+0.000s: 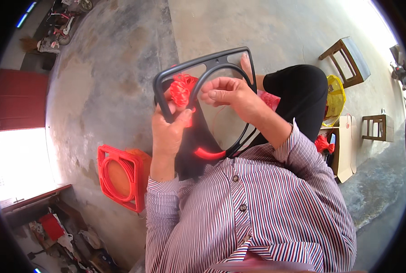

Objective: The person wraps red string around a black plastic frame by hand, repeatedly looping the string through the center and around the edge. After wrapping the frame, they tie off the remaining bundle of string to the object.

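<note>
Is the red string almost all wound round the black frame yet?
Barely started. Done: only a short red stretch covers the black frame at its lower curve. In hand: the left hand grips frame and red string bundle; the right hand pinches string. Left: nearly all the frame is bare.

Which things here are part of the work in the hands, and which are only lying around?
In use: black frame, held by left hand; bundle of red cord; right hand at the cord.

Lying about: red frame, yellow bag, cardboard box, wooden stools.
</note>
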Demonstrator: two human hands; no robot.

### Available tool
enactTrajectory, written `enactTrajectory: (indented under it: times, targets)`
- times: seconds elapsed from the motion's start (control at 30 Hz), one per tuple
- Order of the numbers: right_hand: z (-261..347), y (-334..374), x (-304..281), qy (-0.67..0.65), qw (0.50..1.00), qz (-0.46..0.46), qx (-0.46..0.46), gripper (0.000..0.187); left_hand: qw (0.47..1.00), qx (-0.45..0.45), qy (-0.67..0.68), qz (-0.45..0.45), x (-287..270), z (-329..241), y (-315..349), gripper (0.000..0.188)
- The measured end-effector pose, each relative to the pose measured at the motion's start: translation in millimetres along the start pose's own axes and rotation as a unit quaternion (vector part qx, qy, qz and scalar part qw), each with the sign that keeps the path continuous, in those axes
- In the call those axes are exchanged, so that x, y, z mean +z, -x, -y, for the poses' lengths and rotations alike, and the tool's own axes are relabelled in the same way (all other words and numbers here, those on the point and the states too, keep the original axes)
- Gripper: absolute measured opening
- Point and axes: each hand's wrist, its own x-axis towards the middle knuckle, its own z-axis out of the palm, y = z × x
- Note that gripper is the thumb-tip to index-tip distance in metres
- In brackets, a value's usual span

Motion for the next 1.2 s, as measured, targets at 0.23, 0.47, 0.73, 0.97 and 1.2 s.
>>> enactTrajectory:
  times: [0.23,0.47,0.73,0.97,1.2]
  targets:
    - [31,3,42,0.555,0.744,-0.126,-0.35,0.041,0.999,0.009,-0.021,0.032,15,-12,-3,0.055]
    - [47,2,34,0.098,0.938,-0.109,-0.316,0.03,0.998,0.023,-0.04,-0.038,6,-9,0,0.046]
    - [51,65,17,-0.18,0.97,0.095,-0.134,0.062,0.984,-0.141,0.097,-0.039,-47,7,7,0.022]
    - [2,50,-8,0.246,0.968,-0.041,-0.015,0.048,0.981,-0.154,0.12,-0.016,-47,9,6,0.024]
    - [-3,-27,-5,0.403,0.908,-0.108,-0.024,0.053,0.987,-0.15,0.053,0.0,-22,-11,0,0.019]
